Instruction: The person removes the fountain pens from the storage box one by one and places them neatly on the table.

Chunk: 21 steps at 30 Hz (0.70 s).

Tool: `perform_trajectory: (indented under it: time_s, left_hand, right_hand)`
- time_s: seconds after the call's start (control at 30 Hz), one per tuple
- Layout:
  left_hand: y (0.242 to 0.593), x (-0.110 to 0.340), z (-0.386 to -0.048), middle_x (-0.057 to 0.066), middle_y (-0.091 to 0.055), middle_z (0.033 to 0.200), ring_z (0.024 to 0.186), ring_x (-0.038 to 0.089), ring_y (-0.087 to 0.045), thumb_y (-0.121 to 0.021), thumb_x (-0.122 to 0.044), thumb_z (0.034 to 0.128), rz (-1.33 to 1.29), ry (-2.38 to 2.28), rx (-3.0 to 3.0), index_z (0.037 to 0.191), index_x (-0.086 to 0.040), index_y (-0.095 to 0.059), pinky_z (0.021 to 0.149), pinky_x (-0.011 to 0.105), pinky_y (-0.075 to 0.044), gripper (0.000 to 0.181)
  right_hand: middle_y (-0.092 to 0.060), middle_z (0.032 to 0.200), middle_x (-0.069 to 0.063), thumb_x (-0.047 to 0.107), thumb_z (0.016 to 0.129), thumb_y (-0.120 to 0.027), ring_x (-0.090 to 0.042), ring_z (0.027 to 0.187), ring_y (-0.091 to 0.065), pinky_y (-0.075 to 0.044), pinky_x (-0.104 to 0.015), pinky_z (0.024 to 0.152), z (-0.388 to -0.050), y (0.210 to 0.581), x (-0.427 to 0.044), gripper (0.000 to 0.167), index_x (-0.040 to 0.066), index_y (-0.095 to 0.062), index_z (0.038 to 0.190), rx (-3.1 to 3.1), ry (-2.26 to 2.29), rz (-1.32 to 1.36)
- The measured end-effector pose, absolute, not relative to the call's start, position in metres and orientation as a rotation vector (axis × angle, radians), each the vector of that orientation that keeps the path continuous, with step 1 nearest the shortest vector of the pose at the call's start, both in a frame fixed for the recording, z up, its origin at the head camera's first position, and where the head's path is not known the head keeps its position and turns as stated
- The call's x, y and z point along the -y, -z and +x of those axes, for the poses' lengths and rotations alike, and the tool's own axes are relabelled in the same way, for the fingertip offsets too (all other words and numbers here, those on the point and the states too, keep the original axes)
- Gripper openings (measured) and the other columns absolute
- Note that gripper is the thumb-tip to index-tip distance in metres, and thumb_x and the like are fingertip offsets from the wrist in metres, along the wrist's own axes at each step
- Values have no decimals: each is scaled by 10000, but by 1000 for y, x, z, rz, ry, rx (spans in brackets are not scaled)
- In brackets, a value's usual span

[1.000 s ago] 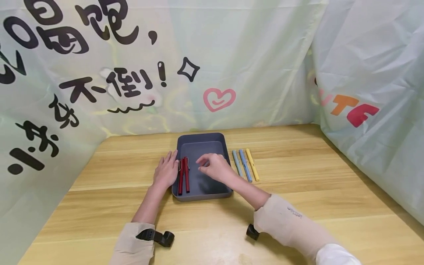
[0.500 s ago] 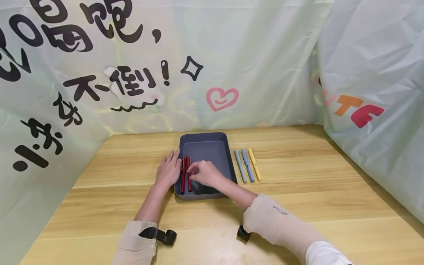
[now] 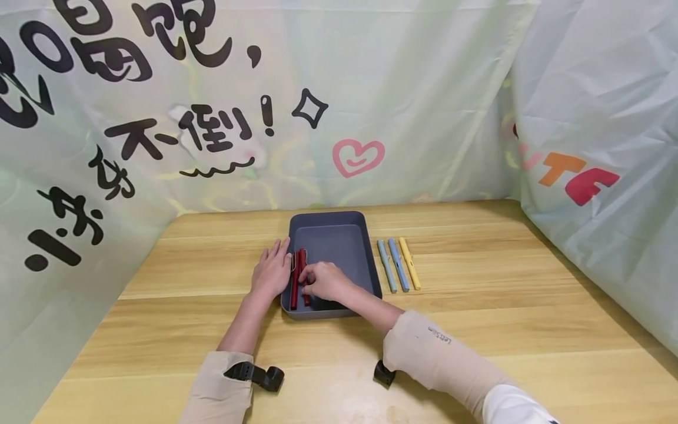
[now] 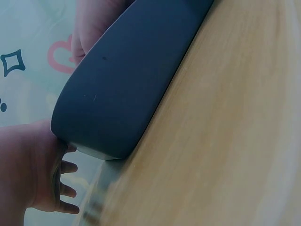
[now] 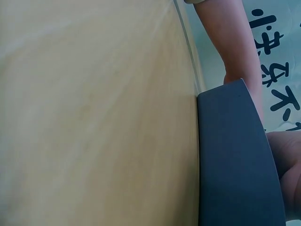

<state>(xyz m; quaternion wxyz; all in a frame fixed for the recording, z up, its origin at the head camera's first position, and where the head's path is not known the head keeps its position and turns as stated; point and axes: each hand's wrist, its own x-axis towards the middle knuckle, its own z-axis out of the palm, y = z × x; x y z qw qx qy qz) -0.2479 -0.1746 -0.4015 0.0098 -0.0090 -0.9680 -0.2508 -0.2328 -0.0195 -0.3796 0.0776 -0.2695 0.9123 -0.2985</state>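
Note:
A dark grey tray [image 3: 339, 241] stands on the table with two red pens inside, side by side along its left wall. My right hand [image 3: 329, 281] reaches into it, curled fingertips pinching the right red pen [image 3: 303, 259], whose middle they cover. Close by lies the left red pen [image 3: 293, 294], its metal clip showing. My left hand [image 3: 271, 272] rests against the tray's left edge, fingers straight. The left wrist view shows the left hand [image 4: 28, 169] at the tray's outer wall [image 4: 122, 80]. In the right wrist view, the right hand [image 5: 288, 160] is partly hidden behind the tray wall [image 5: 235, 160].
Right of the tray, a teal pen [image 3: 387, 268], a blue pen [image 3: 399, 266] and a yellow pen [image 3: 410, 264] lie in a row on the wooden table [image 3: 503, 282]. A printed curtain [image 3: 424, 118] hangs behind the table and along its sides.
My right hand has moved left and down across the tray, from its middle to the right red pen, and its fingers have closed there. The left hand stays at the tray's edge.

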Motion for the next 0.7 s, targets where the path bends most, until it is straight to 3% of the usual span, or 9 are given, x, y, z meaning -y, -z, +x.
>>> perform_trajectory:
  time_s: [0.43,0.7]
  left_hand:
    - [403,175,-248,136,-146,1506,1324,441,-112,-256,-258,1010,-35,786,3016,1482,-158,-191,1010,601,-179,487]
    - [402,175,-249,145,-141,1505,1319,453,-114,-253,-257,1010,-38,764,3027,1484,-154,-179,1012,599,-177,490]
  right_hand:
    - [-545,823,-25,124,780,-732,-167,800,-485,-421,-314,689,-232,381,14,140,104,-701,916,-2776,844,-745]
    - [-531,815,-30,72,764,-723,-184,775,-467,-409,-301,650,-232,382,10,172,107,-710,931,-2821,784,-737]
